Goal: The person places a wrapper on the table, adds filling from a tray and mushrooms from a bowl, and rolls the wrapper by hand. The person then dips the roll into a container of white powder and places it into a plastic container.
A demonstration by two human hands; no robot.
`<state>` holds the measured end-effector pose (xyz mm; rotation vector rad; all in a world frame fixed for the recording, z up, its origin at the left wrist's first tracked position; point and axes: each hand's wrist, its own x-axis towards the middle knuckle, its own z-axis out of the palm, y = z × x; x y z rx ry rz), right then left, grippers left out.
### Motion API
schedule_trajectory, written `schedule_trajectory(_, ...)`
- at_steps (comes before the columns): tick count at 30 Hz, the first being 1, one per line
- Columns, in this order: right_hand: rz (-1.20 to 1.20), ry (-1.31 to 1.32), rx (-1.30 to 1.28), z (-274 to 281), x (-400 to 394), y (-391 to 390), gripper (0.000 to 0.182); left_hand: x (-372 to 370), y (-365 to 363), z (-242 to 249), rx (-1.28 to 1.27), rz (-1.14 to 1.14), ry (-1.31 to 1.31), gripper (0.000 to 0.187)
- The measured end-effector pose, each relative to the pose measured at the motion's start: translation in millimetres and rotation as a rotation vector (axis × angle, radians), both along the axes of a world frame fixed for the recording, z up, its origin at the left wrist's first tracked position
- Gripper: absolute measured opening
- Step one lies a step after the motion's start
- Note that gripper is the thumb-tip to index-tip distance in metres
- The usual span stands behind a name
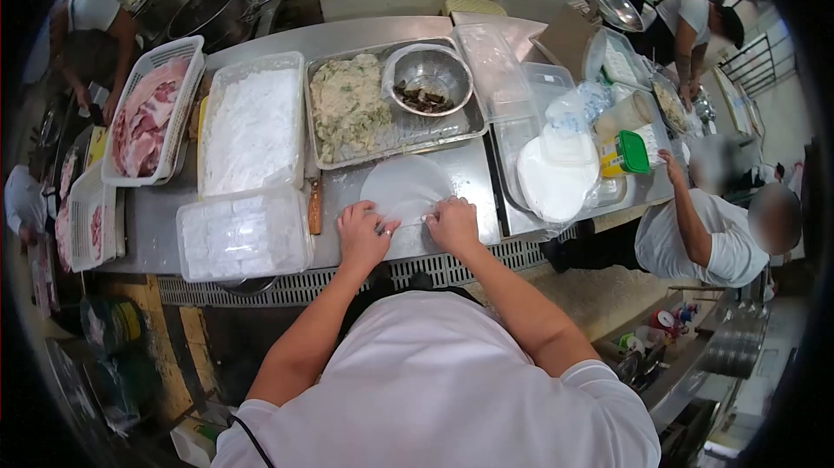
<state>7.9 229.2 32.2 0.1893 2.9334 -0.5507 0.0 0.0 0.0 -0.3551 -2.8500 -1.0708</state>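
Note:
A thin, round, translucent rice paper sheet (405,179) lies flat on the steel table in front of me. My left hand (365,235) is at its near left edge, fingers curled and closed on the rim. At the near right edge, my right hand (453,226) pinches the sheet with bent fingers. Just beyond it, a metal tray (443,131) holds a pale, green-flecked filling (349,103) and a metal bowl (465,77) with dark pieces (422,99) inside. A wooden handle (314,209) lies left of my left hand.
Left are a container of white powdery contents (254,125), a lidded plastic box (245,235) and a basket of raw meat (152,120). To the right are stacked white rounds (558,179) and a green-lidded tub (627,153). A co-worker (704,233) stands close on the right.

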Motion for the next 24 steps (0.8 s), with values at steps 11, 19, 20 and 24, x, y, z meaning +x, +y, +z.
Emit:
schedule_trajectory(11,0.243,-0.083,0.011,15,-4,19,0.014,-7,-26,15,0.097,-0.276,0.038,0.020)
schedule_trajectory(19,0.036,-0.106,0.025,8,-7,17,0.031,-16,-17,7,-0.006,-0.172,-0.061,0.020)
schedule_trajectory(20,0.017,-0.103,0.034,8,-10,15,0.033,-18,-16,9,-0.024,-0.168,-0.067,0.020)
schedule_trajectory(24,-0.001,-0.073,0.058,8,-12,16,0.039,-13,-4,24,-0.031,-0.486,0.142,0.043)
